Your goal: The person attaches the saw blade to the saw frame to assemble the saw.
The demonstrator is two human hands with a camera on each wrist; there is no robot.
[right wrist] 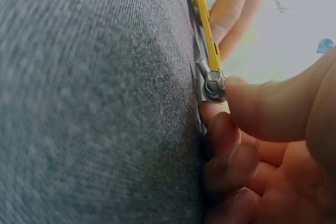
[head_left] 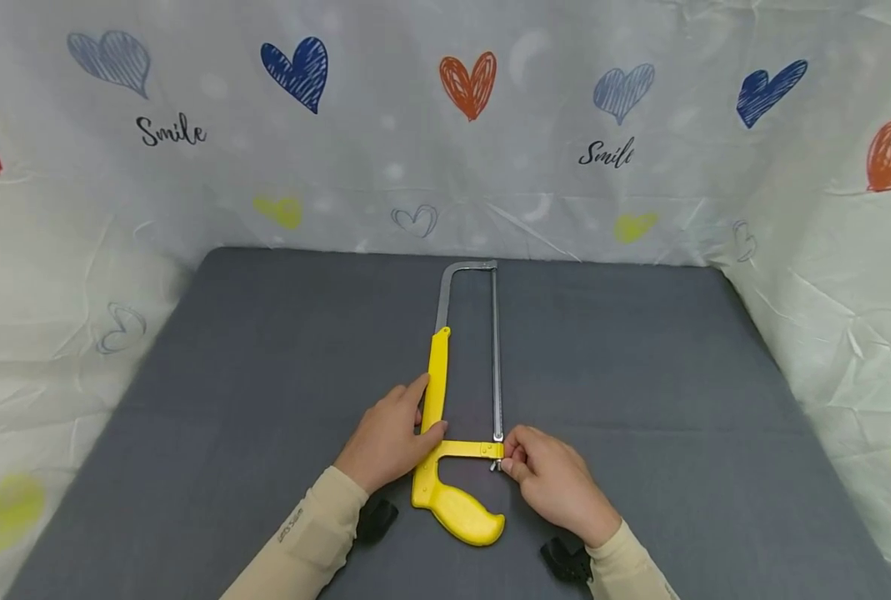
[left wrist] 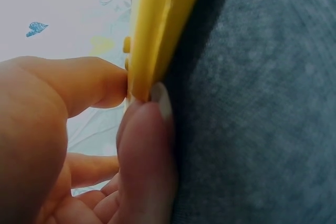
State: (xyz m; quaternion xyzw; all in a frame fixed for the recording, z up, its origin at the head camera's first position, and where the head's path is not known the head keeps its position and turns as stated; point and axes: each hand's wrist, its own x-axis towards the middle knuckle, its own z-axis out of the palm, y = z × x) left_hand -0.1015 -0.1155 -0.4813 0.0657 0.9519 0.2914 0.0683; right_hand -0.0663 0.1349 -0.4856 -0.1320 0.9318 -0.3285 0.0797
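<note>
A hacksaw (head_left: pixel 436 375) with a yellow handle (head_left: pixel 466 515) and a grey front bow lies flat on the dark cloth, pointing away from me. Its blade (head_left: pixel 496 358) runs along the right side. My left hand (head_left: pixel 388 437) pinches the yellow part of the frame between thumb and fingers, just above the handle. At the blade's near end sits a metal wing nut (right wrist: pixel 214 85) on a threaded bolt. The thumb and curled fingers of my right hand (head_left: pixel 558 479) pinch at this wing nut; the exact finger contact is partly hidden.
Dark grey cloth (head_left: pixel 302 333) covers the table around the saw. Behind it and at both sides hangs a white sheet (head_left: pixel 385 150) printed with hearts. Black wrist straps (head_left: pixel 565 560) show beneath both beige sleeves (head_left: pixel 306 533).
</note>
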